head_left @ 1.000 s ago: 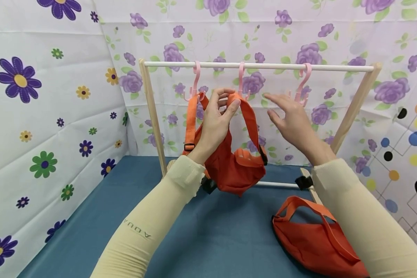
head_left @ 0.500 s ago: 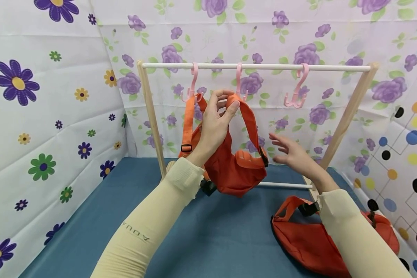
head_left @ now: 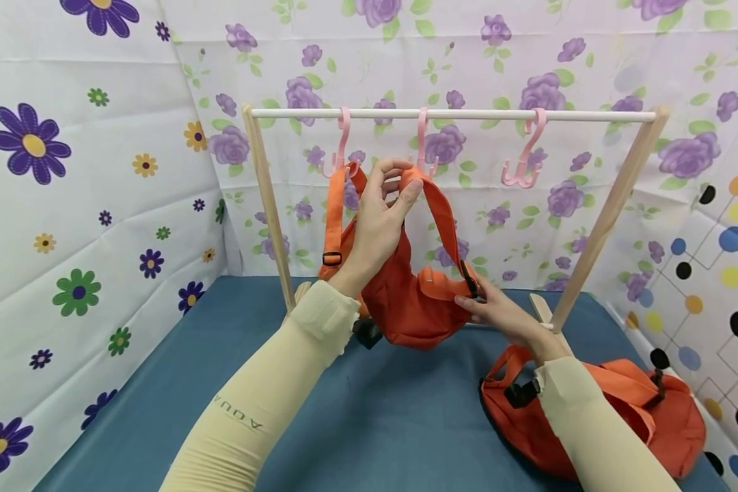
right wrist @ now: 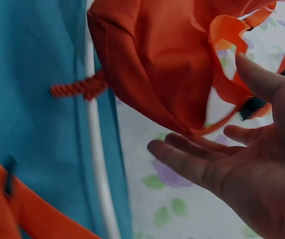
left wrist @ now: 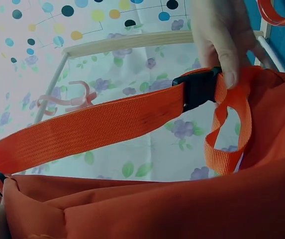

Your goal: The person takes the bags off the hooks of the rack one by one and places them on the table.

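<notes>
An orange waist bag (head_left: 412, 311) hangs from my left hand (head_left: 375, 222), whose thumb and fingers pinch the top of its strap (head_left: 439, 208) just below the middle pink hook (head_left: 422, 140). My right hand (head_left: 507, 316) is at the bag's right end, beside the black buckle (left wrist: 199, 89). In the left wrist view its thumb touches the webbing by that buckle. In the right wrist view its fingers (right wrist: 192, 159) are fairly straight, with the thumb apart from them. Behind my left hand, another orange strap (head_left: 334, 219) hangs at the left pink hook (head_left: 342, 140); what it carries is mostly hidden.
A white rail (head_left: 480, 115) on wooden posts (head_left: 611, 212) bears the hooks. The right pink hook (head_left: 525, 154) holds nothing. Another orange waist bag (head_left: 682, 417) lies on the blue cloth (head_left: 369, 417) at the right, partly behind my right sleeve. Patterned sheets (head_left: 123, 225) stand around.
My right hand has come down from beside the right hook and moved left to the bag's buckle end. The left hand keeps its pinch on the strap, nearly still.
</notes>
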`<state>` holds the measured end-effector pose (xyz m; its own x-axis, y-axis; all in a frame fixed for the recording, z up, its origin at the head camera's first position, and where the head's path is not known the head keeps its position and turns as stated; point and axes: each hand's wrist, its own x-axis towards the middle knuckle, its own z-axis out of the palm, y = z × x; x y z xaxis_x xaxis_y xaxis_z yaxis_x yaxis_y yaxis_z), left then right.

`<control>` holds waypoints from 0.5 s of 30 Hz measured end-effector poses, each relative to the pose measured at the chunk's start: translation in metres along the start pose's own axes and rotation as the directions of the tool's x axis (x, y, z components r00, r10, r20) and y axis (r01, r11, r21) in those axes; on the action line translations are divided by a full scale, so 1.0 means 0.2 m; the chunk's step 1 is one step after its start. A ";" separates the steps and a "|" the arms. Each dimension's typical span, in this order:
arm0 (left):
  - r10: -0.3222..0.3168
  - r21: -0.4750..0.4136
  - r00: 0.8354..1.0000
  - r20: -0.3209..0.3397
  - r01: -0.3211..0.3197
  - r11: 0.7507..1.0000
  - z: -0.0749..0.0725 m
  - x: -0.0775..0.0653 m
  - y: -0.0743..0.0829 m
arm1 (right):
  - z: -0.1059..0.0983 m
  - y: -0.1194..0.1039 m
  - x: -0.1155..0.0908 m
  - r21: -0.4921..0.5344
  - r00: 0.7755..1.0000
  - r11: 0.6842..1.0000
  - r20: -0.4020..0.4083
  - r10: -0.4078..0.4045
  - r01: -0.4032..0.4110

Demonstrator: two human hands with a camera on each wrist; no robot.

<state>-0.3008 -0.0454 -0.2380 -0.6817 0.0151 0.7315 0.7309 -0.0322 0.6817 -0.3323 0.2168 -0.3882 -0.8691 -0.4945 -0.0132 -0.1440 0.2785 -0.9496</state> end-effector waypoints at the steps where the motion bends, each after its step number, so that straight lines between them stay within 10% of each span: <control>1: 0.000 -0.001 1.000 -0.001 0.000 1.000 0.00 0.00 0.00 | 0.01 0.01 0.00 0.055 1.000 0.998 0.000 0.011 -0.011; 15: -0.069 0.089 0.998 0.008 0.068 0.994 -0.17 -0.08 -0.05 | -0.02 0.00 -0.07 0.204 0.994 0.979 -0.110 -0.004 0.027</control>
<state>-0.2984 -0.0791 -0.2560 -0.7300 0.0252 0.6829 0.6831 0.0577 0.7281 -0.3224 0.2280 -0.3872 -0.9153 -0.4020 0.0251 -0.0674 0.0913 -0.9935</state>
